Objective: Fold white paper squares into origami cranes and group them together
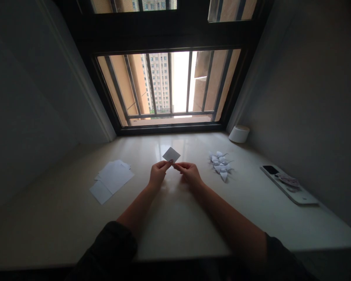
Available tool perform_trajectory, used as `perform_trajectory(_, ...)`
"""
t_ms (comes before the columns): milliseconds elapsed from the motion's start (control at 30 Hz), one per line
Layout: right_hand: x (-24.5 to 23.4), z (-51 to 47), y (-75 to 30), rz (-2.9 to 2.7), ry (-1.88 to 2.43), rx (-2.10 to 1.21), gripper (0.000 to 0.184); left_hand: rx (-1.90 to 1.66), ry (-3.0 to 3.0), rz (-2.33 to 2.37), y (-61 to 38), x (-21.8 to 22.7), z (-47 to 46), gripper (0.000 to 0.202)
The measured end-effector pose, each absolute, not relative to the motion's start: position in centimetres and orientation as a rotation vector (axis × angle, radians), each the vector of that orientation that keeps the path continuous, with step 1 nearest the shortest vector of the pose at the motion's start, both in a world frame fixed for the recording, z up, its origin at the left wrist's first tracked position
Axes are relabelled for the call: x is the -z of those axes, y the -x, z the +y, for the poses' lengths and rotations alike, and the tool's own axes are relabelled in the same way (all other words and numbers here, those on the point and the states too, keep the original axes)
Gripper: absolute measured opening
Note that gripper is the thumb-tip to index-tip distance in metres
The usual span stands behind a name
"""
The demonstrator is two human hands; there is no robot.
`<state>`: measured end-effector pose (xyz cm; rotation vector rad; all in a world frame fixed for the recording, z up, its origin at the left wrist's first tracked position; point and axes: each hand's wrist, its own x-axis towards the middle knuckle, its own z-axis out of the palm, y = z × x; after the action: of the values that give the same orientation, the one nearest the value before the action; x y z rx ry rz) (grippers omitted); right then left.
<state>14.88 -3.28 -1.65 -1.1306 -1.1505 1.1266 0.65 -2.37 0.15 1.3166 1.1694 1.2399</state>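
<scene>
A small square of paper [171, 154], greyish against the window light, is held up with one corner toward me. My left hand [158, 171] pinches its near corner between thumb and fingers. Right beside it, my right hand [189, 171] is closed in a pinch at the same corner. Both hands are just above the pale sill. To the left lie several loose white paper sheets [117, 177], overlapping in a pile. Folded white paper pieces [221, 166] with pointed ends sit in a cluster to the right.
A white rounded object [239, 134] stands at the back right by the wall. Near the right wall lies a phone [292, 191] with something flat on it. The pale sill [169, 230] ends at a dark-framed window [172, 130] with bars outside.
</scene>
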Motion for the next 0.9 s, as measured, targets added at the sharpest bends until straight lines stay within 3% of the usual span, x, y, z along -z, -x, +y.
perform_trajectory(400,1.58,-3.40,-14.59,-1.183,1.081,-1.151,0.036,-1.252,-1.363,1.139,-0.66,-0.37,-2.59,0.037)
perform_trajectory(667,1.58,-3.35,-14.46,-1.198,1.008,-1.103,0.024,-1.283,-1.222,1.223,-0.45,-0.19,-2.14,0.038)
perform_trajectory(900,1.62,-3.30,-14.40,-1.222,1.067,-1.092,0.033,-1.296,-1.306,1.201,-0.54,-0.73,-2.42,0.034)
